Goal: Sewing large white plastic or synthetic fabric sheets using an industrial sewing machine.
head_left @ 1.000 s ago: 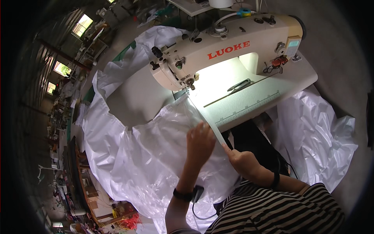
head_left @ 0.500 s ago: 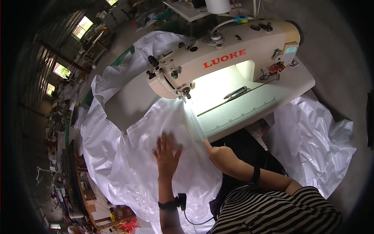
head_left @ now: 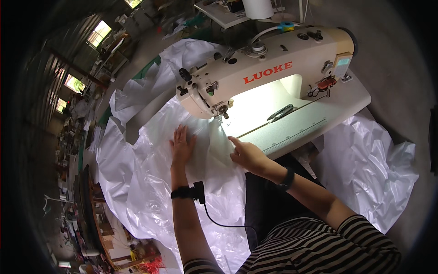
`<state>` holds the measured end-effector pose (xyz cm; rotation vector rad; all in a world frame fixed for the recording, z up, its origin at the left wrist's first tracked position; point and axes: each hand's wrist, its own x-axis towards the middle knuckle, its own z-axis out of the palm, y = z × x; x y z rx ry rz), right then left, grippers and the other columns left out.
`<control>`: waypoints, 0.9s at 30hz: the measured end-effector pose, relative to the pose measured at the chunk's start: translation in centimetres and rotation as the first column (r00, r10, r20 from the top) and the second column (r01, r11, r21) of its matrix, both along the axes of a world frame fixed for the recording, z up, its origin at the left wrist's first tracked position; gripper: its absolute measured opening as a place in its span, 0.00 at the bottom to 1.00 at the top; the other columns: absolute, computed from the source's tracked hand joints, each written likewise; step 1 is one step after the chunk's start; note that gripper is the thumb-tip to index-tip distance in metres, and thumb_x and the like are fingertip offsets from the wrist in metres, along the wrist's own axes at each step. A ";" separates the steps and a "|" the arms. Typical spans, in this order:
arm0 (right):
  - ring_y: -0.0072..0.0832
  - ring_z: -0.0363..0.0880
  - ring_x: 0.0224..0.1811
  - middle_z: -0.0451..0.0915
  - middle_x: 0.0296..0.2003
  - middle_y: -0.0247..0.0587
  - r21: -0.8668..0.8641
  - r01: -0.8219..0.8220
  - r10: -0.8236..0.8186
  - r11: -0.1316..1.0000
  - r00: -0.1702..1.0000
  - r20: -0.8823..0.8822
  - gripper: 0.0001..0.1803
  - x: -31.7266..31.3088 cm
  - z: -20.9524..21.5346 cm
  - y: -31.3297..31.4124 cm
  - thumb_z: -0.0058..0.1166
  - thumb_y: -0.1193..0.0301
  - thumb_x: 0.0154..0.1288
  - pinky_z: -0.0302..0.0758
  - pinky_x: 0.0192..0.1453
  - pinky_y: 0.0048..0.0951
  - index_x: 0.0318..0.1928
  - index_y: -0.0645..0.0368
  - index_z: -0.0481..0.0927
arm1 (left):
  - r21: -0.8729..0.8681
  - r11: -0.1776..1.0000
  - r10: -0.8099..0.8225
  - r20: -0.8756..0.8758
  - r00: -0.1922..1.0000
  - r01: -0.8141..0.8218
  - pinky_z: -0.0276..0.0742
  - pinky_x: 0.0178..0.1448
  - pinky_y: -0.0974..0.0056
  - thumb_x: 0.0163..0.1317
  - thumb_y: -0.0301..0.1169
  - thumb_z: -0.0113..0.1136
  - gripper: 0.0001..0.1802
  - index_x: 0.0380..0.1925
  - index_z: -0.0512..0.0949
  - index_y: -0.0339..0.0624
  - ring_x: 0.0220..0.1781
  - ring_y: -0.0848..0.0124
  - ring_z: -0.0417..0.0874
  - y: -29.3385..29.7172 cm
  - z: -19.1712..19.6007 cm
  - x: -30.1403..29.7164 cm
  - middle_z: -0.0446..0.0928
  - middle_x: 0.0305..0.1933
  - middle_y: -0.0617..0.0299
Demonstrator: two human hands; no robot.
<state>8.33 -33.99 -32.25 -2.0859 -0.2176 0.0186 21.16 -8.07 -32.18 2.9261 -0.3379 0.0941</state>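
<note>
A large white, shiny plastic-like sheet (head_left: 150, 169) runs under the needle area of a white sewing machine (head_left: 269, 59). My left hand (head_left: 182, 146) is open and lies flat on it, left of the machine's head, with nothing gripped. By the sheet's right edge, just in front of the presser foot (head_left: 218, 119), is my right hand (head_left: 248, 155). Its index finger points along that edge, and the other fingers are curled, apparently around the sheet's edge; their tips are partly hidden. The machine's lamp lights the bed (head_left: 255, 118) brightly.
Small thread snips (head_left: 280, 113) lie on the machine bed, under the arm. More white sheeting (head_left: 365, 169) hangs off the right side. A white thread cone (head_left: 258, 8) stands behind the machine. Black straps circle both my wrists, the left one with a cable.
Both hands have moved forward toward the needle, with the sheet shifting along and bunching. The left hand has slid up and slightly left; the right hand now lies nearer the presser foot.
</note>
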 end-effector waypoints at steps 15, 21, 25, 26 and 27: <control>0.35 0.84 0.45 0.84 0.42 0.43 0.168 -0.235 0.278 0.958 0.905 -0.321 0.13 -10.9 -11.8 3.7 0.58 0.70 0.66 0.78 0.49 0.37 0.49 0.61 0.79 | -0.053 0.956 0.292 0.066 0.954 -0.289 0.58 0.74 0.47 0.69 0.43 0.57 0.31 0.69 0.64 0.45 0.72 0.49 0.61 10.2 -0.5 -12.7 0.65 0.70 0.52; 0.20 0.79 0.42 0.82 0.41 0.33 0.705 -0.038 0.533 0.709 0.683 -0.499 0.14 -18.5 -4.4 -9.4 0.55 0.70 0.72 0.79 0.50 0.27 0.53 0.64 0.76 | 0.014 0.994 0.104 0.216 0.971 -0.109 0.60 0.73 0.48 0.67 0.41 0.59 0.31 0.67 0.67 0.41 0.68 0.47 0.65 14.9 -3.1 -10.1 0.68 0.67 0.48; 0.16 0.77 0.41 0.78 0.35 0.30 0.543 0.097 0.367 0.834 0.638 -0.677 0.10 -19.8 -5.2 -11.1 0.54 0.68 0.73 0.76 0.49 0.22 0.44 0.63 0.76 | -0.036 0.999 0.037 0.219 0.975 -0.030 0.61 0.71 0.49 0.66 0.38 0.59 0.27 0.62 0.71 0.38 0.66 0.45 0.67 15.6 -1.9 -8.9 0.71 0.64 0.47; 0.17 0.77 0.42 0.78 0.36 0.30 0.540 0.045 0.367 0.840 0.686 -0.628 0.10 -19.9 -5.5 -10.6 0.54 0.68 0.73 0.76 0.49 0.22 0.45 0.63 0.76 | -0.012 0.997 0.072 0.169 0.983 -0.071 0.63 0.70 0.49 0.66 0.38 0.59 0.25 0.60 0.72 0.38 0.65 0.46 0.69 14.7 -0.8 -9.2 0.71 0.64 0.48; 0.17 0.78 0.42 0.79 0.37 0.31 0.506 -0.010 0.359 0.863 0.717 -0.597 0.11 -19.7 -5.7 -10.1 0.54 0.68 0.74 0.76 0.49 0.22 0.46 0.63 0.76 | 0.021 0.989 0.141 0.096 0.985 -0.144 0.64 0.69 0.49 0.66 0.38 0.59 0.23 0.57 0.74 0.38 0.65 0.48 0.70 13.3 0.8 -9.5 0.72 0.64 0.48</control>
